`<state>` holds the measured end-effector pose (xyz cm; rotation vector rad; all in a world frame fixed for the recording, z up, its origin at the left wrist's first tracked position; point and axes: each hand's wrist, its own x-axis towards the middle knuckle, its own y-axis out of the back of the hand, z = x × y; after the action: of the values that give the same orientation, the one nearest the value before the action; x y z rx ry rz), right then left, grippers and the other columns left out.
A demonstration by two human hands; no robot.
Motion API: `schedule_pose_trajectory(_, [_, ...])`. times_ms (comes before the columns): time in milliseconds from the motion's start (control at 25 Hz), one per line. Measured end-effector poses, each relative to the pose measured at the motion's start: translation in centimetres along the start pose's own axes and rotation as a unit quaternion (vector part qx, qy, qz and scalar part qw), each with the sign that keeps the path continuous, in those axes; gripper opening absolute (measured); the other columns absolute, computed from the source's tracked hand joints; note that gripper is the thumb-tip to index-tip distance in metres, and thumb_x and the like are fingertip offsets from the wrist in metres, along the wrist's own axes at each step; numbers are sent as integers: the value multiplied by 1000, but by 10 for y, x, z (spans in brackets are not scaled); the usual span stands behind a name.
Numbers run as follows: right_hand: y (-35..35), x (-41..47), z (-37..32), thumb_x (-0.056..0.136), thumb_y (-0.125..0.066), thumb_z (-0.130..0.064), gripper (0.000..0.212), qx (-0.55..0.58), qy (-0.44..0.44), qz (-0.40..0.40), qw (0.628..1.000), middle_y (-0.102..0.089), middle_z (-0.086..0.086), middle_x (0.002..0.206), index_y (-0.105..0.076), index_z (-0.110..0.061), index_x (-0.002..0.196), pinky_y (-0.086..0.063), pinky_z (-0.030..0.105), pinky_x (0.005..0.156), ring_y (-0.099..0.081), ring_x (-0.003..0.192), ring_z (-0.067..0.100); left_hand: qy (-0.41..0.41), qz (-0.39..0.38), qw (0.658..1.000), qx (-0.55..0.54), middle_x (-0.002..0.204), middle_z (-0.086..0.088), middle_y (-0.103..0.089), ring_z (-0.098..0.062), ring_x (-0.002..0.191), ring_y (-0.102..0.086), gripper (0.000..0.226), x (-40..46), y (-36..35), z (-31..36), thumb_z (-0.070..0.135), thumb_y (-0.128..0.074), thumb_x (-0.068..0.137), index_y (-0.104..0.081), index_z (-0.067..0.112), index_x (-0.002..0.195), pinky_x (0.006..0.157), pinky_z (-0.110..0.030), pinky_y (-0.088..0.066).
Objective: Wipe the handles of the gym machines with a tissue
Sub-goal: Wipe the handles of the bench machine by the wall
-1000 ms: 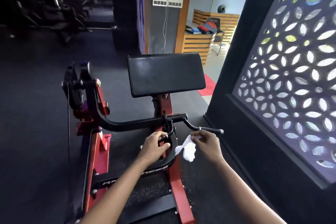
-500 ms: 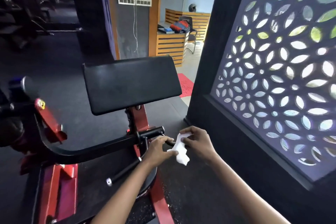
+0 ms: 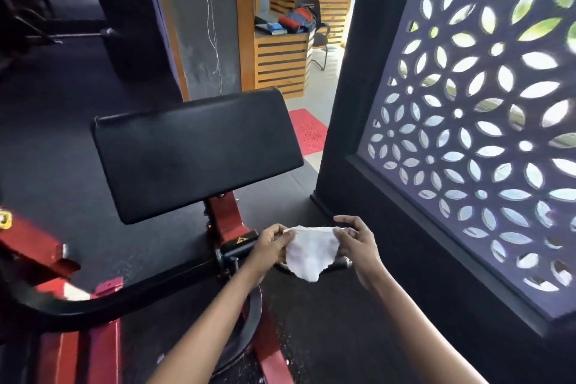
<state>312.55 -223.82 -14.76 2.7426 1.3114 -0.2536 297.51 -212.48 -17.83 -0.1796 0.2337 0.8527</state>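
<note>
A white tissue (image 3: 308, 251) is spread flat between my two hands, just above the machine's right handle. My left hand (image 3: 270, 246) pinches its left edge and my right hand (image 3: 358, 241) pinches its right edge. The black handle (image 3: 338, 265) is mostly hidden behind the tissue; only its tip shows at the right. It sticks out from the black curved lever arm (image 3: 140, 293) of a red-framed curl machine (image 3: 226, 220), below its black arm pad (image 3: 196, 153).
A dark wall with a patterned cut-out screen (image 3: 473, 134) stands close on the right. A wooden slatted desk (image 3: 283, 62) with bags sits beyond a doorway ahead. Other gym machines (image 3: 37, 9) stand in the dark at far left. Black rubber floor (image 3: 327, 321) lies underneath.
The view has moved closer and to the right. The crumpled tissue held in my right hand has been opened out; both hands now stretch it flat over the handle.
</note>
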Motion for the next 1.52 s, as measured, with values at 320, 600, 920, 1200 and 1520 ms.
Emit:
schedule_pose_trajectory(320, [23,40,-1,92,-59,-17,34,46,-125,-78,988,-58,7,91,-45,-20,122,-49,31,53,-56,65,18,97,179,976,-77,76,-5,-58,-15,59,-54,7,20,-38,0,8,-55,90,-52,13,86,41,-19,-45])
schedule_pose_trajectory(600, [43,57,-12,79,-66,8,21,-4,-95,-227,969,-63,12,84,-66,1,99,-55,27,65,-64,75,21,165,196,943,-211,57,-7,-57,-15,39,-56,20,16,-47,23,12,-40,93,-47,11,75,37,-21,-47])
schedule_pose_trajectory(920, [39,69,-8,69,-74,11,51,-39,-77,-236,968,-64,13,113,-59,1,116,-55,27,84,-62,107,22,119,84,980,-137,90,-10,-61,-21,75,-62,42,0,-43,30,1,-67,81,-48,9,118,67,-29,-54])
schedule_pose_trajectory(1200, [38,78,-14,66,-80,2,46,-245,6,-249,937,-66,8,113,-67,-5,109,-48,35,99,-61,109,20,60,103,971,207,77,-1,-59,-14,72,-53,44,7,-33,28,-4,-76,58,-69,6,100,65,-21,-43])
schedule_pose_trajectory(1520, [41,81,-15,74,-78,-15,21,-385,66,-245,887,-62,-7,81,-74,-10,94,-44,15,75,-56,79,6,18,52,914,403,93,4,-64,-6,78,-52,39,14,-27,37,-3,-63,71,-71,14,105,49,-2,-33])
